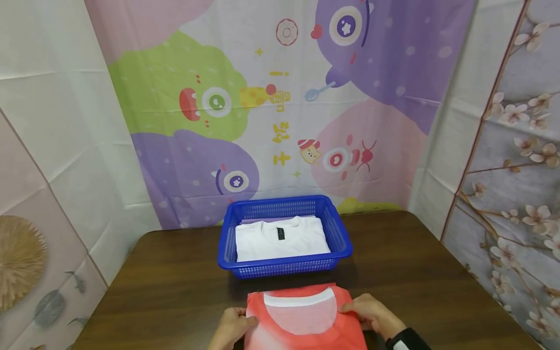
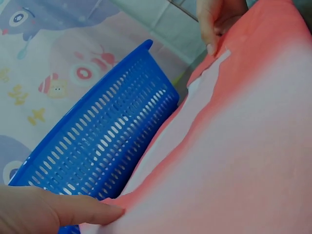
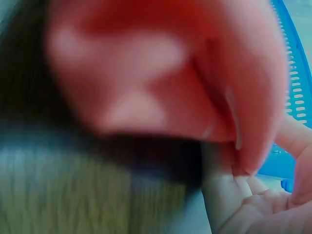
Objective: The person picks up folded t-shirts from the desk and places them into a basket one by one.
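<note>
A red and white T-shirt [image 1: 302, 318], folded with its round neckline facing the basket, is held between both hands at the front of the table. My left hand [image 1: 232, 326] pinches its left edge, thumb on top and fingers beneath. On the other side my right hand [image 1: 374, 313] grips the right edge the same way. In the left wrist view the shirt [image 2: 234, 136] slopes up from the left thumb to the right hand [image 2: 219, 19]. Close up in the right wrist view, the red cloth [image 3: 141, 87] looks blurred and hangs over the right hand's fingers [image 3: 263, 209].
A blue plastic basket [image 1: 284, 267] stands just beyond the shirt. Inside it lies a folded white T-shirt [image 1: 280, 245] with a black neck label, over a purple cloth [image 1: 262, 220]. Dark brown wooden table [image 1: 175, 277] surrounds them. A cartoon-print curtain [image 1: 284, 112] hangs behind.
</note>
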`<state>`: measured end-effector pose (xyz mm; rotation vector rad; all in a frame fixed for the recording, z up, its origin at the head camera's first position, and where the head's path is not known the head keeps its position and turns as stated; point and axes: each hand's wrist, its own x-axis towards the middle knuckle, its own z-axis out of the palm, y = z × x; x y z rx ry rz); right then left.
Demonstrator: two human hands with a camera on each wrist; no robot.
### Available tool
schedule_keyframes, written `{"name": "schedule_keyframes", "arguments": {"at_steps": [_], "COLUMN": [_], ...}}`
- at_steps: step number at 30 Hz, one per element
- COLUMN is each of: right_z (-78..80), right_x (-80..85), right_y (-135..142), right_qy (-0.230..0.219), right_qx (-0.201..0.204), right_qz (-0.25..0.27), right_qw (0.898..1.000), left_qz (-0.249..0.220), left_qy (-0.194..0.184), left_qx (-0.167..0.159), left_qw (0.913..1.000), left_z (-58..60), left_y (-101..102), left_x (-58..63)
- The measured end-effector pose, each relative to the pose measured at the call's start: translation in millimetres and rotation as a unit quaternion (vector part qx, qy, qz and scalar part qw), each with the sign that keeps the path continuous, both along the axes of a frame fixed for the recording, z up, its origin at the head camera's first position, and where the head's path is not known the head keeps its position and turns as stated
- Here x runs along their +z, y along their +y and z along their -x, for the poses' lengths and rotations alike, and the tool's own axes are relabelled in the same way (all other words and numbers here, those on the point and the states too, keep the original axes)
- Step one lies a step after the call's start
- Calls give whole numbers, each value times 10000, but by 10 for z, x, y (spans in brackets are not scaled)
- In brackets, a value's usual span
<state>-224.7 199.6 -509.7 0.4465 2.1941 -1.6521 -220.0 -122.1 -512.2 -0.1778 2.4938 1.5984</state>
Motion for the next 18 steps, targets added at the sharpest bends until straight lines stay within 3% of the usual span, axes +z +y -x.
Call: {"name": "schedule_keyframes", "arguments": {"at_steps": [9, 18], "right_z": [-14, -36], "right_x": [-44, 77], "right_y": [-68, -144], "right_qy": [235, 425], "right_qx": [24, -152], "right_qz": [-95, -260], "right_qw": [9997, 9986], "left_qz": [-356, -737], "left_qy": [40, 312], "left_qx": [106, 223], "left_qw": [9993, 9965], "left_z": [-17, -29], "left_y": [42, 38], "left_x": [-81, -99]}}
